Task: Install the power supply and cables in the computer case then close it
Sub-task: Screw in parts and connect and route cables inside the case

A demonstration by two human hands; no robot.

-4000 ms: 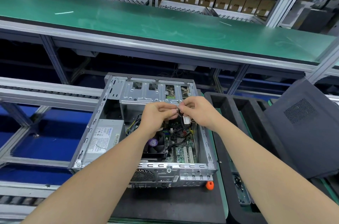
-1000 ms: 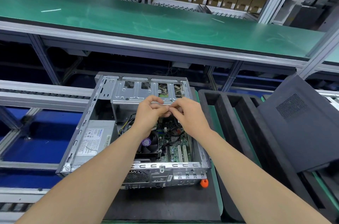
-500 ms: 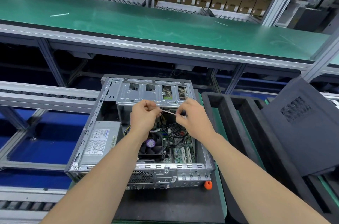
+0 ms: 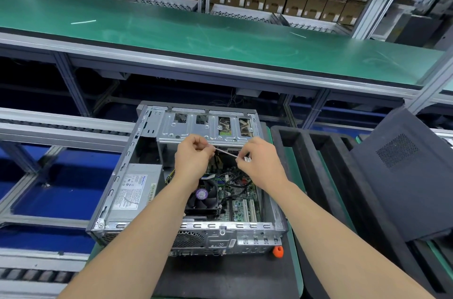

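Strip (image 4: 226,152) pinched taut between left hand (image 4: 193,159) and right hand (image 4: 259,163), long axis left-right, dipping rightward; over case (image 4: 122,171), cables (image 4: 235,179) just below, nearer right hand.

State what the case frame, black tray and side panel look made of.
Case frame: bare sheet metal, likely steel; shiny grey with stamped holes. Black tray: probably foam; matte, thick soft-edged walls. Side panel: seemingly painted metal; dark matte, perforated vent.

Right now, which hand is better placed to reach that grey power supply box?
Probably the left hand: the power supply sits on its side of the case, while the right hand is over the circuit board. Both pinch a thin white strip.
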